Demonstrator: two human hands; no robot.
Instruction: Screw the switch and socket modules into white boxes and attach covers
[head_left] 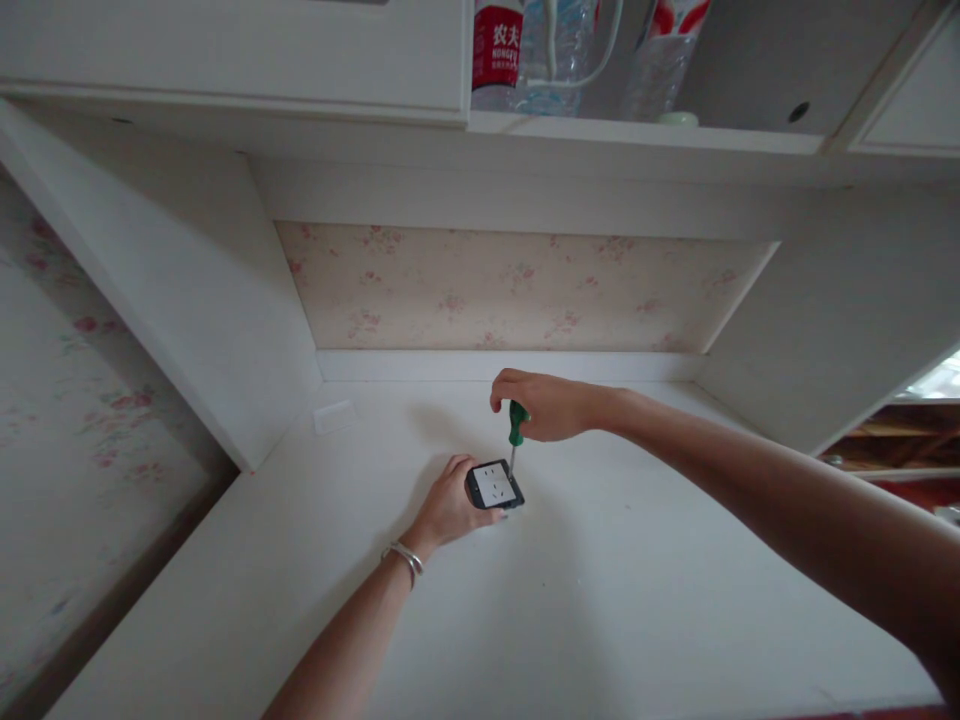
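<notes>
A small wall socket [495, 485] with a dark frame and white face lies on the white desk [600, 600]. My left hand [450, 505] grips its left side, holding it down; a silver bracelet sits on that wrist. My right hand [544, 405] is wrapped around the green handle of a screwdriver [515, 432]. The screwdriver stands nearly upright, its tip touching the socket's upper right corner.
A small white plate [335, 416] lies flat on the desk at the back left. Above, a shelf [645, 135] carries plastic water bottles [496, 50] and a white cable. Floral wallpaper [510, 290] backs the alcove; white side panels close it in.
</notes>
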